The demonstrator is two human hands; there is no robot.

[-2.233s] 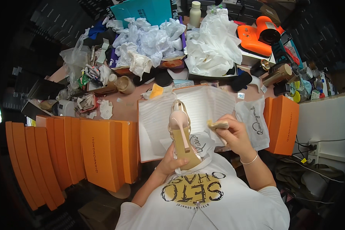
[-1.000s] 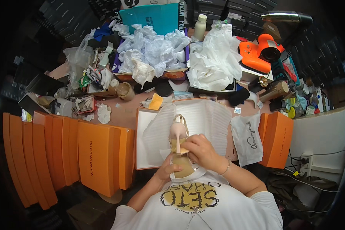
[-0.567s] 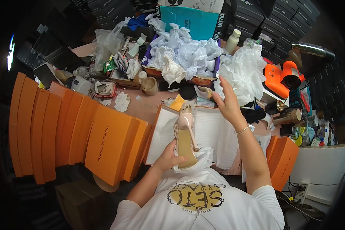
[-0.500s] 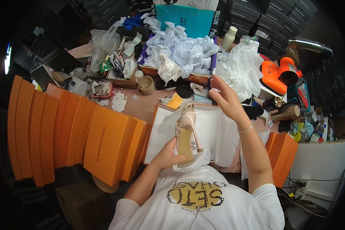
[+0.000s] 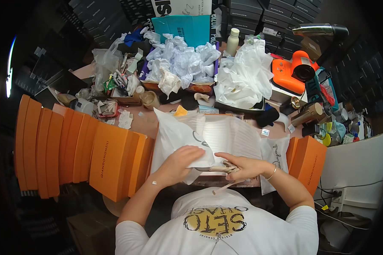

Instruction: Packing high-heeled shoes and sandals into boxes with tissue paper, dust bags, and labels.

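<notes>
A pale beige high-heeled sandal (image 5: 230, 169) lies sideways in front of my chest, its thin heel pointing back toward me. My right hand (image 5: 247, 166) is closed on its strappy heel end. A white dust bag (image 5: 178, 131) covers the front part of the sandal. Over the bag rests my left hand (image 5: 182, 161), gripping it with the fingers together; the thumb is hidden. Beneath both hands lies an open shoebox (image 5: 215, 131) with white lining and orange edges. Another white bag (image 5: 273, 165) with dark script hangs at the box's right side.
Orange shoeboxes (image 5: 115, 163) stand in a row at the left, others (image 5: 308, 168) at the right. Behind are crumpled white tissue (image 5: 178, 61), a glass jar (image 5: 150, 100), a cream bottle (image 5: 232, 42) and an orange device (image 5: 290, 74). Dark boxes are stacked farther back.
The sandal has turned from upright to sideways, and the white bag now covers its front. My raised right hand has come down onto the heel end. My left hand has shifted onto the bag.
</notes>
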